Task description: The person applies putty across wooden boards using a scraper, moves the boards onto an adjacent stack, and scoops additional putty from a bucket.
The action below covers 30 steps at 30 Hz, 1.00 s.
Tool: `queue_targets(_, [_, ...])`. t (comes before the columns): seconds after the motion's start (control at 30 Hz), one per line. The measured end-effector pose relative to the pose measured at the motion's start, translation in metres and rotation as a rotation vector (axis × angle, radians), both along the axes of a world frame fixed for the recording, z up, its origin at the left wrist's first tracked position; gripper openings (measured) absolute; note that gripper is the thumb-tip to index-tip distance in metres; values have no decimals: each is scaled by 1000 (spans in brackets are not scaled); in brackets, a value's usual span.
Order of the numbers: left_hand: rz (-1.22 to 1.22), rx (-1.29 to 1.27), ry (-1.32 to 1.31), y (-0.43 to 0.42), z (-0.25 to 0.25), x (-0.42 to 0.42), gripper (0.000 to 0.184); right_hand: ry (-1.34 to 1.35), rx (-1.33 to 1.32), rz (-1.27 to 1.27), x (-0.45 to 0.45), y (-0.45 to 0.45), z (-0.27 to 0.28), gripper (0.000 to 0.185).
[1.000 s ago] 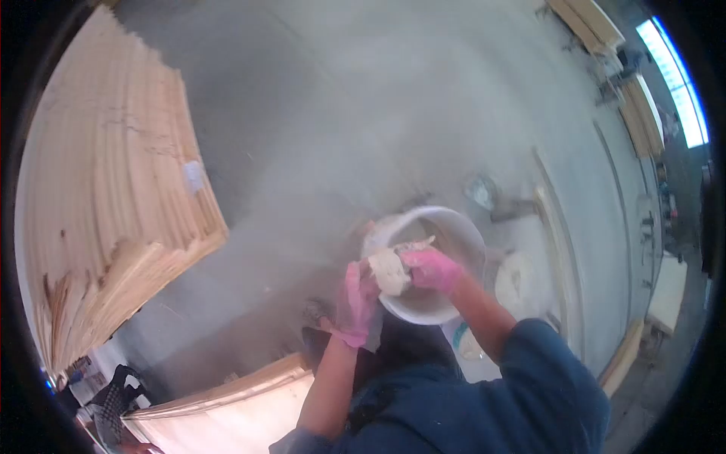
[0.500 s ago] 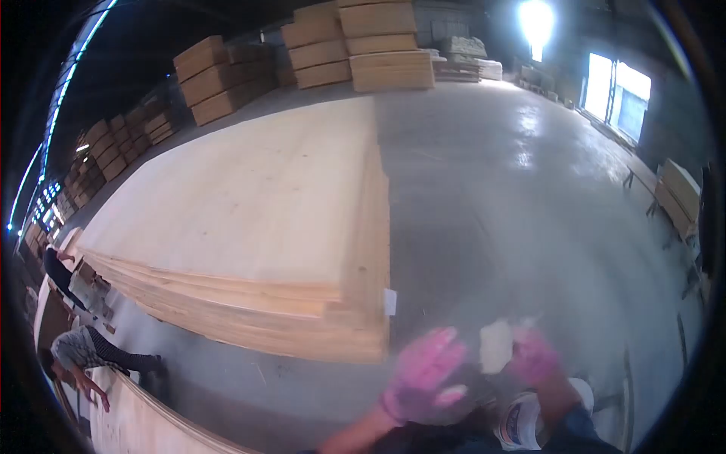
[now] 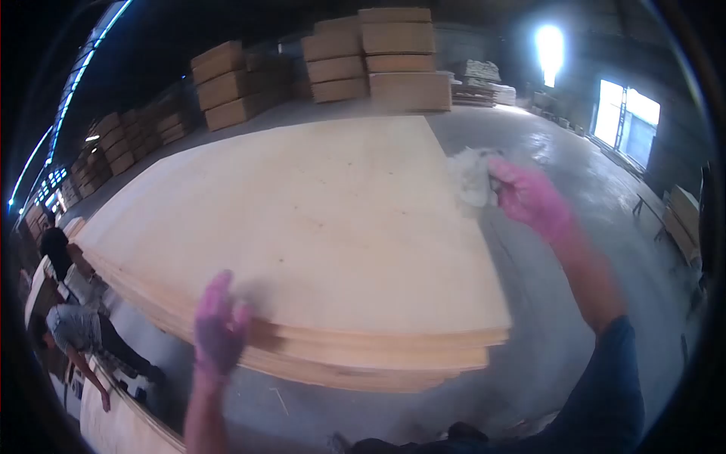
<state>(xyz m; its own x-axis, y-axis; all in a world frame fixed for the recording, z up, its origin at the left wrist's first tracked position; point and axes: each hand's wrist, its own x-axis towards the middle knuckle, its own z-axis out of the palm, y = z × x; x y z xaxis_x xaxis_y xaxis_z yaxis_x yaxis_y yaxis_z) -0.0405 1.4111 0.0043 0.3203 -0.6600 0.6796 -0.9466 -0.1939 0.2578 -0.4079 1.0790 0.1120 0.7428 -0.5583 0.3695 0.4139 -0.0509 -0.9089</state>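
Note:
A large stack of plywood sheets (image 3: 302, 227) fills the middle of the view, its top sheet pale with a few small dark knots. My right hand (image 3: 533, 198), in a pink glove, is closed on a pale, crumpled rag (image 3: 473, 178) at the stack's far right edge. The rag is blurred, and I cannot tell whether it touches the wood. By the near left edge is my left hand (image 3: 219, 325), also pink-gloved, fingers raised and apart, holding nothing. Whether it touches the sheet edge is unclear.
Two people (image 3: 83, 329) are at the left, one bending over another long pale board (image 3: 125, 420). Tall piles of boards (image 3: 404, 57) stand at the back. Grey concrete floor (image 3: 560, 303) runs along the right, with boards on a stand (image 3: 683, 216) at the far right.
My right hand has swung up and forward with the rag to the stack's far right edge. My left hand has moved left to the near edge. The white bucket has left view.

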Motion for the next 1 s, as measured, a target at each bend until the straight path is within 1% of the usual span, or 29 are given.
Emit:
queue_targets(0.07, [62, 172, -52, 7, 2, 104, 56, 51, -55, -61, 52, -6, 11, 30])
queue_targets(0.13, [49, 432, -179, 20, -23, 250, 59, 85, -121, -135, 107, -28, 19, 25])
queue_targets(0.2, [103, 572, -176, 9, -21, 329, 62, 104, -78, -239, 173, -46, 27, 23])
queue_targets(0.27, [205, 630, -45, 10, 0, 332, 64, 140, -57, -317, 202, -84, 23, 21])
queue_targets(0.33, [277, 637, 7, 4, 2, 384, 59, 202, -55, -375, 252, -134, 18, 19])
queue_targets(0.37, [314, 634, 32, -3, 4, 414, 57, 205, -38, -434, 277, -145, 20, 18])
queue_targets(0.43, [381, 649, 86, -7, 2, 477, 59, 229, 9, -541, 323, -167, 17, 17])
queue_targets(0.47, [425, 657, 124, -8, -2, 494, 60, 227, 45, -501, 339, -190, 11, 19])
queue_targets(0.53, [428, 635, 221, -3, 4, 505, 67, 204, 131, -424, 367, -223, -5, 23])
queue_targets(0.57, [435, 618, 270, -3, 6, 511, 70, 259, 173, -456, 380, -231, -13, 23])
queue_targets(0.63, [447, 655, 221, 0, -5, 532, 69, 369, 266, -523, 397, -224, -34, 24])
queue_targets(0.7, [455, 663, 202, -13, 1, 531, 67, 731, -11, -722, 397, -293, -59, 34])
queue_targets(0.73, [464, 657, 217, -15, 6, 518, 67, 914, -165, -807, 406, -307, -57, 40])
queue_targets(0.77, [473, 660, 229, -14, 8, 511, 66, 1039, -337, -750, 414, -320, -55, 39])
queue_targets(0.83, [456, 648, 211, -12, 5, 515, 66, 1287, -660, -616, 430, -291, -27, 39])
queue_targets(0.93, [430, 663, 148, -10, -6, 524, 66, 1224, -779, -695, 426, -230, -19, 33])
queue_targets(1.0, [403, 673, 102, -7, -2, 522, 67, 1180, -778, -532, 409, -213, -27, 54])
